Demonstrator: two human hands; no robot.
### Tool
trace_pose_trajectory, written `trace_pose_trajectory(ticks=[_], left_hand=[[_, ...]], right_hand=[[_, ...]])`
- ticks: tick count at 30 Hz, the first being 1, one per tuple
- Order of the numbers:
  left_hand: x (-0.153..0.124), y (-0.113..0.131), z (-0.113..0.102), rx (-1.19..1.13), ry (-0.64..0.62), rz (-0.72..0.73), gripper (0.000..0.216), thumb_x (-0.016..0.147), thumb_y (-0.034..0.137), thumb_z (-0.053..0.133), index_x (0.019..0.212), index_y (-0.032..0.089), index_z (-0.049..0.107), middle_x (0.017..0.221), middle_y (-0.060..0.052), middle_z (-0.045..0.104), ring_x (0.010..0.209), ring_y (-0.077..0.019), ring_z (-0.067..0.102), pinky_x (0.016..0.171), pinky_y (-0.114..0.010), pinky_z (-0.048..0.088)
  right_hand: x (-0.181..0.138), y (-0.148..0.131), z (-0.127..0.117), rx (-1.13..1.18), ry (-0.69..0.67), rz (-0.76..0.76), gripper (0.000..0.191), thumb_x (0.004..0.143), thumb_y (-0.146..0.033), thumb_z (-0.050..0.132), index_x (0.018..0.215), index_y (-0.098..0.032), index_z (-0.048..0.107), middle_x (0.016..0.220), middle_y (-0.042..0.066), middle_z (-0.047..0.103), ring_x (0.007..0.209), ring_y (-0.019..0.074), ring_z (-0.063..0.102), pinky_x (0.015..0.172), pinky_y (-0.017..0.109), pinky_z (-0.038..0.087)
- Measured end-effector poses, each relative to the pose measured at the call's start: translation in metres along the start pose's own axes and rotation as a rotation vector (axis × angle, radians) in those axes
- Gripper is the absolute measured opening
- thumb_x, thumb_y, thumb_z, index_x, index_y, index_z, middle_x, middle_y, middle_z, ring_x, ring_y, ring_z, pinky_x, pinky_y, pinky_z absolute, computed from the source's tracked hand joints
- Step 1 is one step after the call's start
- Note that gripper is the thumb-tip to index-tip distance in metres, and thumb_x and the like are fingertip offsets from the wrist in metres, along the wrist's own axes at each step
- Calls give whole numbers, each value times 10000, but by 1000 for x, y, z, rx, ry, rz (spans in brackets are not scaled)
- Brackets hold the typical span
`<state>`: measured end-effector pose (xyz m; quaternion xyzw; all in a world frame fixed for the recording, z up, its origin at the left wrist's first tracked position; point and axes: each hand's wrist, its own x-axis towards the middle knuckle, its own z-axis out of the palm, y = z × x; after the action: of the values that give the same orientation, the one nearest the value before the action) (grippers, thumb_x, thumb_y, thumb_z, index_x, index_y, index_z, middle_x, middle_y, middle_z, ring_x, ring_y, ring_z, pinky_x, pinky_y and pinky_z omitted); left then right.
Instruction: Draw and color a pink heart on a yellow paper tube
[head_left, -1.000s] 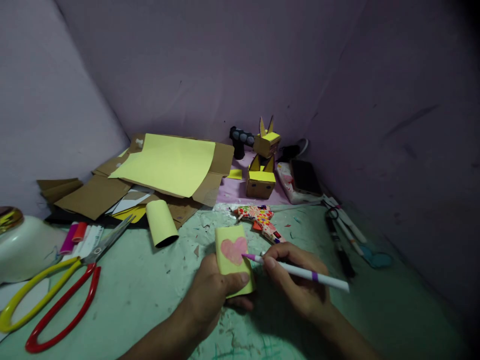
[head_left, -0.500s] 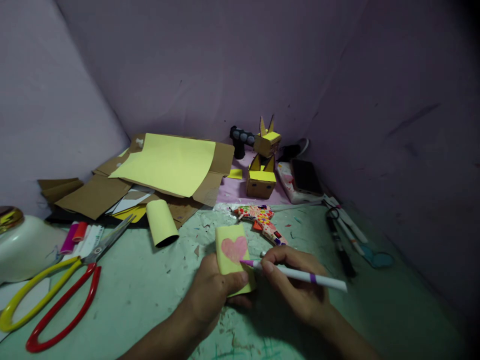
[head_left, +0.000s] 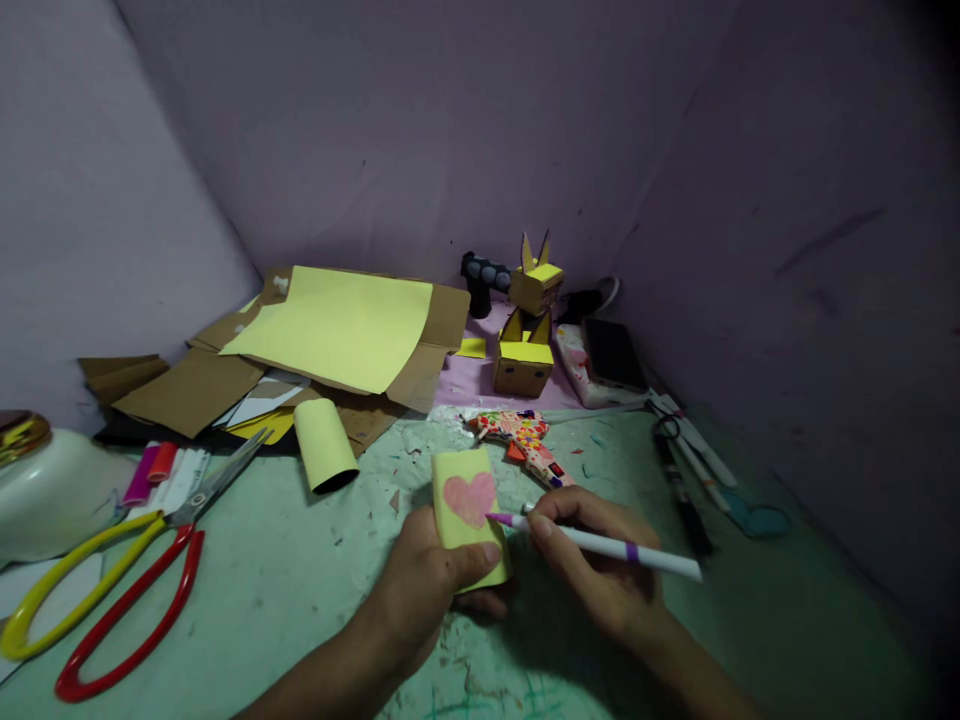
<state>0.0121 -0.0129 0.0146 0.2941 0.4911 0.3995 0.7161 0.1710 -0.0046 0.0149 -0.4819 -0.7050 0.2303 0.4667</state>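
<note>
My left hand [head_left: 420,595] is wrapped round a yellow paper-covered roll [head_left: 465,515] that carries a pink heart [head_left: 470,498] on its upper face. My right hand [head_left: 596,565] pinches a white marker with a purple tip [head_left: 600,545]. The tip touches the right edge of the heart. Both hands rest low over the green, scratched mat [head_left: 285,570].
Large scissors with yellow and red handles [head_left: 112,570] lie at the left beside a white container [head_left: 52,490]. Another yellow roll [head_left: 324,445], cardboard and yellow paper [head_left: 337,330], a patterned glue gun [head_left: 525,440], little cardboard figures [head_left: 525,355], a phone [head_left: 611,355] and pens [head_left: 686,450] lie behind. Purple walls close in.
The marker tip has shifted slightly along the heart's right edge, down and then back up. My left hand keeps the roll still.
</note>
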Motion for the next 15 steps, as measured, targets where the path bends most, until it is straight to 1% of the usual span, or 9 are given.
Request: trace_pose_trajectory(ticks=[3, 8, 12, 15], left_hand=[[0, 1, 0, -14, -21, 11, 341, 530, 281, 768, 787, 102, 634, 663, -47, 618, 593, -158, 580, 455, -232, 487], [-1, 0, 0, -27, -29, 30, 274, 553, 257, 758, 749, 117, 628, 629, -18, 593, 568, -131, 558, 465, -209, 451], [-1, -3, 0, -9, -57, 26, 312, 564, 269, 751, 807, 105, 643, 670, -36, 613, 587, -145, 572, 464, -219, 459], [-1, -3, 0, 14, -41, 13, 340, 563, 283, 752, 830, 104, 641, 692, -48, 624, 606, -162, 581, 470, -238, 477]], right_hand=[[-1, 0, 1, -8, -43, -48, 222, 824, -268, 540, 631, -185, 613, 499, -21, 595, 415, 108, 523, 420, 213, 367], [0, -3, 1, -12, -86, -79, 201, 829, -245, 542, 654, -187, 621, 522, -15, 622, 436, 113, 558, 440, 211, 401], [0, -4, 2, 30, -48, -39, 182, 824, -248, 549, 673, -192, 633, 542, -16, 629, 451, 112, 559, 439, 206, 401], [1, -4, 1, 29, -33, -25, 183, 822, -257, 550, 677, -192, 642, 547, -15, 636, 451, 110, 561, 437, 202, 401]])
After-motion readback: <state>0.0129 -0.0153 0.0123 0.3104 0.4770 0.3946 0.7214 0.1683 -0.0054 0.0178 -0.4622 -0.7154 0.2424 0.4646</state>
